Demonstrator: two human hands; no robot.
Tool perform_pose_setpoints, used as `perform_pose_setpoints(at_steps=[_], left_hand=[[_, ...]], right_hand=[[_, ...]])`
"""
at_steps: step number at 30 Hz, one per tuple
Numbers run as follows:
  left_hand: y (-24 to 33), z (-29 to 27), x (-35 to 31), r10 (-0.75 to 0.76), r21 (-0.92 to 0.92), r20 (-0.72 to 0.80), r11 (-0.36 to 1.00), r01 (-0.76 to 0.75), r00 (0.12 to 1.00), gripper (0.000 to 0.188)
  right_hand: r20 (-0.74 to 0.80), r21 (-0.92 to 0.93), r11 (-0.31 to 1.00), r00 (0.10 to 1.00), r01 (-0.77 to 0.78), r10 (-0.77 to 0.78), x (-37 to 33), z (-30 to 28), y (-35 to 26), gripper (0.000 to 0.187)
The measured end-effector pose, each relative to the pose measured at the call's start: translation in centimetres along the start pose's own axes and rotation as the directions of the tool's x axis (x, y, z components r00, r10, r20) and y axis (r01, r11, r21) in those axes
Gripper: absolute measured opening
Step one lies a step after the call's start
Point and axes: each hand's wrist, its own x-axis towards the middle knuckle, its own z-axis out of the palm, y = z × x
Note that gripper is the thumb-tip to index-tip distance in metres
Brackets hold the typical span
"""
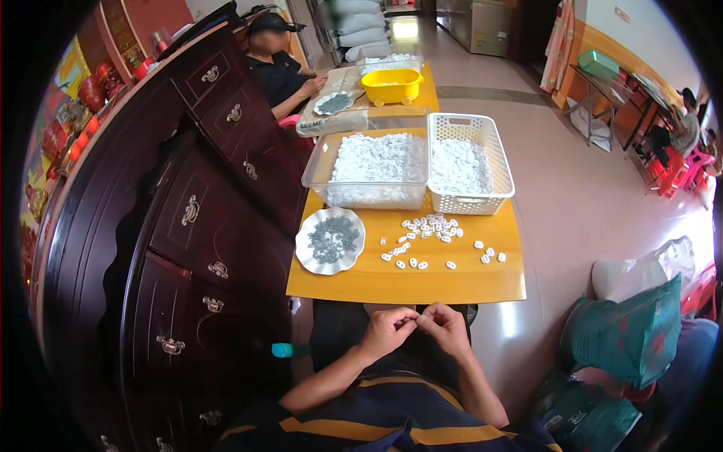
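My left hand (389, 329) and my right hand (443, 325) meet just off the table's near edge, above my lap. Fingertips of both are pinched together; whatever sits between them is too small to make out. Ahead of them on the yellow table (361, 286) lie several loose white oval pieces (429, 226), each with dark spots. To their left a white scalloped plate (303, 252) carries a heap of small grey parts (333, 239). Behind stand a clear plastic bin (316, 177) and a white perforated basket (471, 202), both filled with white pieces.
A dark wooden cabinet (203, 248) runs close along the left. Farther up the table are a yellow tub (392, 84) and a co-worker (282, 71) seated by a second plate (320, 105). Teal sacks (625, 335) stand on the floor at right.
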Motion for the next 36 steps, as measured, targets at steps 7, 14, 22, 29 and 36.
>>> perform_pose_setpoints(at_steps=[7, 14, 22, 29, 36], left_hand=[[-0.1, -0.5, -0.6, -0.008, 0.072, -0.016, 0.997, 0.009, 1.0, 0.008], [0.3, -1.4, 0.4, 0.227, 0.268, -0.004, 0.939, -0.218, 0.974, 0.01], [-0.3, -0.7, 0.4, 0.074, 0.151, -0.091, 0.987, -0.06, 0.993, 0.008], [-0.6, -1.8, 0.7, -0.148, -0.157, -0.026, 0.977, 0.142, 0.989, 0.008], [-0.5, -1.1, 0.9, -0.253, -0.534, 0.065, 0.808, 0.248, 0.965, 0.012]], right_hand=[[0.079, 0.047, 0.998, 0.996, -0.036, 0.032, -0.2, 0.5, 0.3, 0.016], [0.203, 0.402, 0.856, 0.944, -0.324, 0.262, 0.2, 0.3, 0.2, 0.014], [0.173, 0.513, 0.792, 0.944, -0.331, 0.282, 0.3, 0.8, 0.2, 0.015], [0.178, 0.486, 0.798, 0.935, -0.356, 0.308, 0.1, 1.2, 0.5, 0.01], [0.311, 0.607, 0.675, 0.907, -0.419, 0.283, 0.2, 0.9, 0.5, 0.013]])
